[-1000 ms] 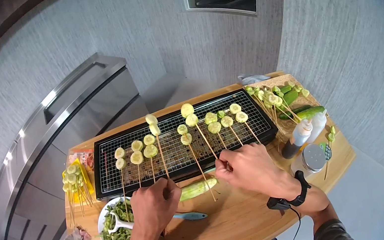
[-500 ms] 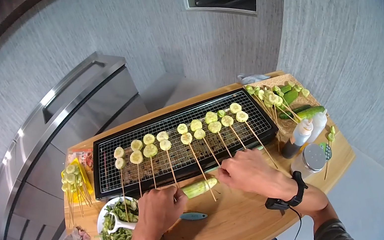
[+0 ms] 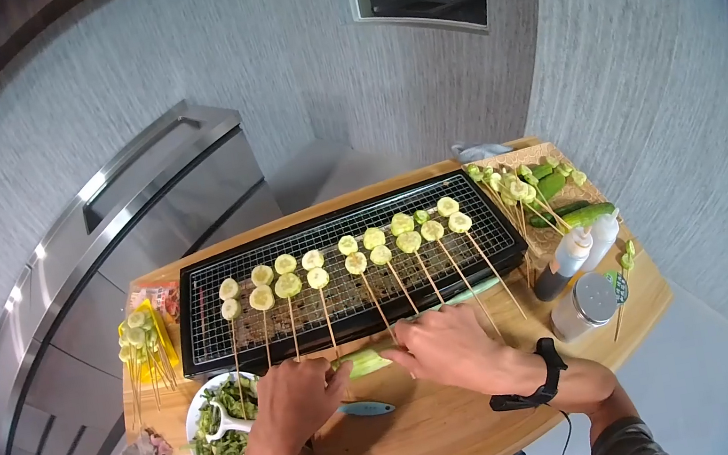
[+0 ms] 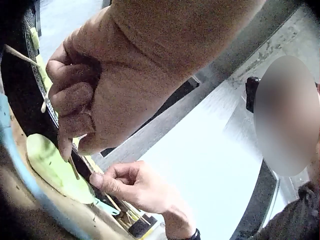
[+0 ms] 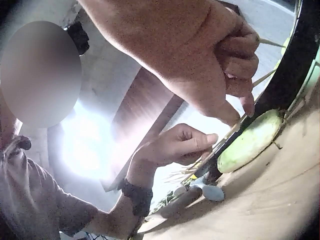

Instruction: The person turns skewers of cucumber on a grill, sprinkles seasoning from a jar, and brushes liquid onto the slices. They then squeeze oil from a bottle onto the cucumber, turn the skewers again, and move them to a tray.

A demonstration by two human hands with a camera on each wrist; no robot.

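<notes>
A row of skewers threaded with pale green cucumber slices (image 3: 287,284) lies across the wire mesh of a black grill (image 3: 380,211), their bare sticks sticking out over its front edge. My left hand (image 3: 302,404), fingers curled, pinches the stick of a skewer (image 4: 74,167) near its lower end. To the right, my right hand (image 3: 450,347) pinches the stick of a neighbouring skewer (image 3: 373,295) between thumb and forefinger. On the table below both hands lies a peeled cucumber (image 5: 250,142), partly covered by them in the head view.
A white bowl (image 3: 194,426) of green peelings holds a white utensil (image 3: 228,423). A blue handle (image 3: 366,408) lies by my left hand. More skewers rest on a yellow tray (image 3: 169,349) at left and a board (image 3: 552,150) at right, near a sauce bottle (image 3: 563,263) and shaker jar (image 3: 586,307).
Two skewers that were lifted, one in each hand, have been lowered onto the mesh. My right hand has then shifted left to a neighbouring skewer; my left hand has stayed near its skewer.
</notes>
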